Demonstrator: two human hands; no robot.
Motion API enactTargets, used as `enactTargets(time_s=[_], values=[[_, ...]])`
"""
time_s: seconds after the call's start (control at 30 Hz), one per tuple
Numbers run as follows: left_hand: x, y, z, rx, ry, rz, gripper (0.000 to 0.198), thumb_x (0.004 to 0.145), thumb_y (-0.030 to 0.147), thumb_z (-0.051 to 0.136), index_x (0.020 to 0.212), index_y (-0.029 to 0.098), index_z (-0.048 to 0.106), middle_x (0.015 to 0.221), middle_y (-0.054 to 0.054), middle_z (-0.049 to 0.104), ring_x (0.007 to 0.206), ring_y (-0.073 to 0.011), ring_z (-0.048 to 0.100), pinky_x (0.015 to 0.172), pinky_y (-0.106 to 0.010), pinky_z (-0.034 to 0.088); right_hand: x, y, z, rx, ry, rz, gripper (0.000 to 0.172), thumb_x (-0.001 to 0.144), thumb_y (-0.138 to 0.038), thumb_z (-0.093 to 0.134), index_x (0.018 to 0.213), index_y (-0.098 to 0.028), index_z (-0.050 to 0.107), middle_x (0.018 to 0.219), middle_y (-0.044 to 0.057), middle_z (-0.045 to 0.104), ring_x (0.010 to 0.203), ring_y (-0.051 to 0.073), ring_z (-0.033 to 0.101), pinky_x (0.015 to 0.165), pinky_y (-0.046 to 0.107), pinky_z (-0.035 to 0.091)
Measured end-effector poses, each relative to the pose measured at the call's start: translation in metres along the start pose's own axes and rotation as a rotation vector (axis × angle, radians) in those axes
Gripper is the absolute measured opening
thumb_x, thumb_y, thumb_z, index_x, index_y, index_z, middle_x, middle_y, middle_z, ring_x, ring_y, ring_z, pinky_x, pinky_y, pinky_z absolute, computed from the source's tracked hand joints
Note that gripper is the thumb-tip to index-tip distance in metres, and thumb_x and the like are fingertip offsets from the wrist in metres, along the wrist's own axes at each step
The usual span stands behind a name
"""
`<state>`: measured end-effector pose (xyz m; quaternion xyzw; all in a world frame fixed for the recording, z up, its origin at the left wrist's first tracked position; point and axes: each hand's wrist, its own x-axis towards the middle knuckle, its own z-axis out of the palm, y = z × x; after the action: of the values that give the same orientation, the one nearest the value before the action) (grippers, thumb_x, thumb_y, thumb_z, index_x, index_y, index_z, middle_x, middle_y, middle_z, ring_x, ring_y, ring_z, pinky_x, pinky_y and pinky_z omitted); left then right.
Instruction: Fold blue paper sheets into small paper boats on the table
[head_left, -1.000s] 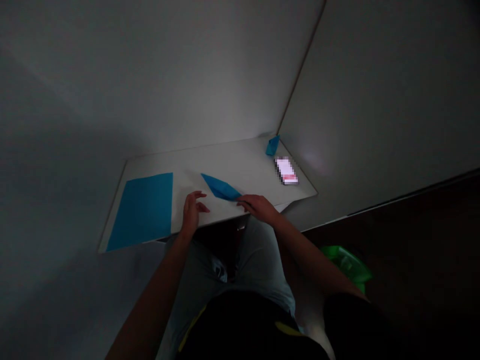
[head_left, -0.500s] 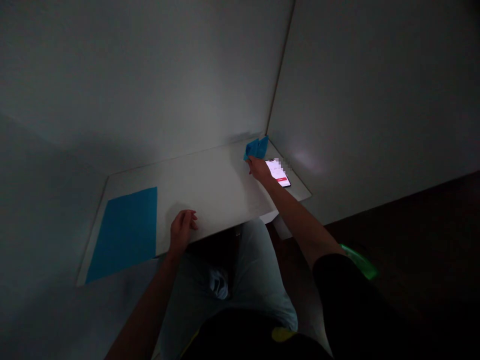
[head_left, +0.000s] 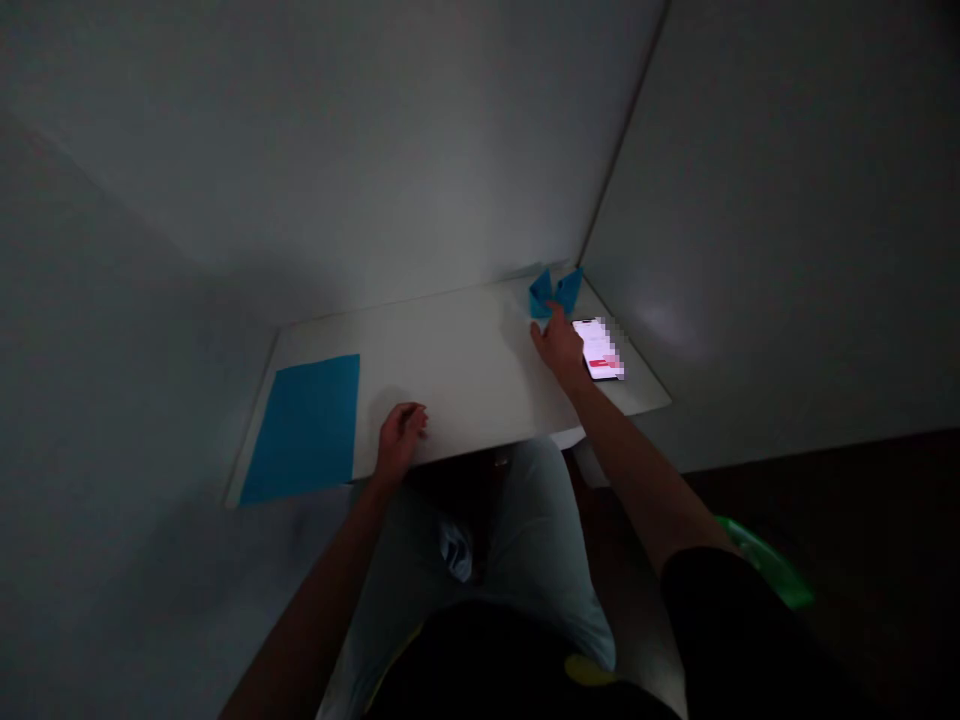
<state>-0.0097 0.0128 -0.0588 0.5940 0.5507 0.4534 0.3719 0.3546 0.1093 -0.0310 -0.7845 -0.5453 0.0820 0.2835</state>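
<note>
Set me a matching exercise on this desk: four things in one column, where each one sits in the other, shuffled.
Things:
1. flat blue sheet
2. folded blue paper
3. lit phone
4. left hand

Places:
A. near edge of the table, about the middle
B. far right corner, where the two walls meet
C. left end of the table
D. right side of the table, just beside the right hand

Pairs: 1-C; 2-B; 3-D; 4-A.
</note>
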Motion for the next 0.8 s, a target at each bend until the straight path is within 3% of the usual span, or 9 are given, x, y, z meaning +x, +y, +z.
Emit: enactTargets(time_s=[0.1,0.2,0.33,0.43,0.53,0.6,0.7,0.8], values=[[-0.008,-0.003,-0.029,0.203,0.072,0.177,0.034,0.096,0.056,0.069,0.103,0.023,0.073,0.105,-0.009,0.077,0.100,-0.0245,0.072,0.091,-0.041,0.060,-0.037,-0.012,0.003,0.052,-0.029,-0.128,0.061,0.107,-0.054,0.051,0.155,-0.018,0.051,0.099,0.012,0.078,0.093,0.030,0.073,0.080,0.038,0.052],[-0.023,-0.016,-0.081,0.429,0.117,0.282,0.040,0.095,0.056,0.075,0.119,0.023,0.072,0.125,-0.013,0.076,0.123,-0.0303,0.069,0.113,-0.052,0.052,-0.070,-0.024,0.017,0.115,-0.108,-0.238,0.051,0.103,-0.051,0.055,0.145,-0.022,0.060,0.090,0.007,0.076,0.080,0.027,0.070,0.074,0.035,0.049],[-0.055,-0.046,-0.149,0.664,0.064,0.222,0.081,0.081,0.068,0.086,0.143,0.021,0.065,0.153,-0.021,0.063,0.150,-0.0421,0.053,0.125,-0.062,0.040,-0.104,-0.042,0.043,0.215,-0.219,-0.347,0.041,0.101,-0.050,0.055,0.128,-0.023,0.070,0.083,0.007,0.074,0.072,0.026,0.067,0.070,0.037,0.049],[-0.076,-0.067,-0.175,0.765,-0.021,0.175,0.077,0.087,0.065,0.081,0.149,0.023,0.063,0.160,-0.019,0.060,0.157,-0.0434,0.046,0.126,-0.066,0.037,-0.122,-0.056,0.057,0.282,-0.283,-0.422,0.040,0.101,-0.050,0.055,0.126,-0.023,0.071,0.085,0.007,0.074,0.071,0.025,0.067,0.072,0.039,0.052],[-0.086,-0.072,-0.178,0.775,-0.066,0.201,0.046,0.103,0.041,0.064,0.146,0.028,0.069,0.156,-0.014,0.065,0.151,-0.0360,0.054,0.125,-0.062,0.041,-0.140,-0.070,0.064,0.322,-0.329,-0.601,0.041,0.102,-0.051,0.058,0.126,-0.022,0.071,0.103,0.012,0.077,0.089,0.028,0.072,0.086,0.043,0.057],[-0.089,-0.065,-0.168,0.769,-0.092,0.224,0.040,0.106,0.028,0.055,0.141,0.032,0.073,0.149,-0.010,0.071,0.141,-0.0322,0.063,0.121,-0.059,0.044,-0.153,-0.078,0.064,0.290,-0.353,-0.748,0.045,0.101,-0.053,0.062,0.134,-0.022,0.070,0.125,0.016,0.075,0.114,0.033,0.071,0.101,0.049,0.054],[-0.089,-0.047,-0.138,0.759,-0.169,0.273,0.039,0.105,0.023,0.056,0.137,0.035,0.076,0.141,-0.006,0.076,0.129,-0.0294,0.069,0.119,-0.056,0.045,-0.171,-0.085,0.060,0.182,-0.407,-0.900,0.066,0.097,-0.054,0.071,0.155,-0.026,0.058,0.157,0.016,0.061,0.143,0.036,0.057,0.116,0.054,0.044],[-0.087,-0.023,-0.098,0.734,-0.267,0.359,0.038,0.106,0.022,0.058,0.134,0.037,0.077,0.135,-0.004,0.079,0.125,-0.0270,0.070,0.122,-0.054,0.041,-0.179,-0.086,0.055,0.084,-0.459,-0.983,0.078,0.095,-0.045,0.074,0.166,-0.028,0.047,0.172,0.013,0.048,0.155,0.035,0.046,0.121,0.053,0.038]])
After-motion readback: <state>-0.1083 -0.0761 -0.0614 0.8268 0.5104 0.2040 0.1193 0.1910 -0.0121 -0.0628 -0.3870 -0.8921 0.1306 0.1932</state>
